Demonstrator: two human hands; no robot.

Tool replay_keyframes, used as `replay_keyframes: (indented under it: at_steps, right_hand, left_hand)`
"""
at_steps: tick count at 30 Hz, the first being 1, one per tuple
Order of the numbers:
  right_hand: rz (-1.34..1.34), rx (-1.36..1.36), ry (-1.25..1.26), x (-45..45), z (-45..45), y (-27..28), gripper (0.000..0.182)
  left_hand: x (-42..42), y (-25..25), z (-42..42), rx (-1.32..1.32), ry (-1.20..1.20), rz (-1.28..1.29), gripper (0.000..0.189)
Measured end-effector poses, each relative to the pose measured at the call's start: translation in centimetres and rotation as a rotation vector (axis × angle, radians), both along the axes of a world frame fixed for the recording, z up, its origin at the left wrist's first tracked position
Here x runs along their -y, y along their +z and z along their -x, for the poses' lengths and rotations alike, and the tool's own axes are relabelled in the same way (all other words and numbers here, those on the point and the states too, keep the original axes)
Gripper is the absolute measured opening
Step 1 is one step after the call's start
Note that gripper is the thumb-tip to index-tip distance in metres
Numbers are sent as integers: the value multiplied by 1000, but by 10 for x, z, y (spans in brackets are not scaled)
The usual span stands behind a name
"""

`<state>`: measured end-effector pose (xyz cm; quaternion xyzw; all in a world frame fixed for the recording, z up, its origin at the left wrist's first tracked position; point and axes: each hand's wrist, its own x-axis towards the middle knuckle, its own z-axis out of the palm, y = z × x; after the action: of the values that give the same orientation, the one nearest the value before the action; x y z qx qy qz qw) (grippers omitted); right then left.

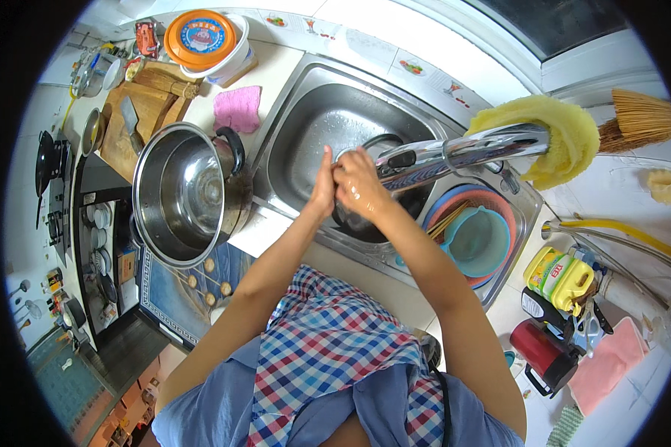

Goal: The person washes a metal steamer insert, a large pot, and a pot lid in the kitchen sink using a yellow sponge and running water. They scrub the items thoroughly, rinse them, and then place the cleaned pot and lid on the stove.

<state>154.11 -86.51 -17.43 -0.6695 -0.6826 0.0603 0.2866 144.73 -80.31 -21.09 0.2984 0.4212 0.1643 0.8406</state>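
My left hand and my right hand meet over the steel sink basin. The right one is wet and shiny, its fingers bent against the left palm. Whether anything lies between them is hidden. Just right of them, the chrome faucet reaches over the basin and covers part of it. Below my hands is a dark round vessel, partly hidden by my wrists and the faucet. A black curved handle or rim shows behind my fingers.
Left of the sink stands a large steel pot. Beyond it are a pink cloth, a cutting board and a cleaver. A yellow towel hangs around the faucet. Right are nested basins, an oil jug and a red kettle.
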Motion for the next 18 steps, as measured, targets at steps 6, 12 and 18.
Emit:
replay_keyframes:
  at_steps: [6,12,18]
  right_hand:
    - [-33,-99,-483,-3,-105,-31,8]
    - [-46,-2,-151,-4,-29,7,14]
    - [-36,-195,-231,-14,-71,-7,10]
  left_hand:
    - [35,20,2,-265,54,-256,81]
    - [11,26,-4,-227,-95,-169,80]
    - [23,-12,2,-201,-29,-180,85]
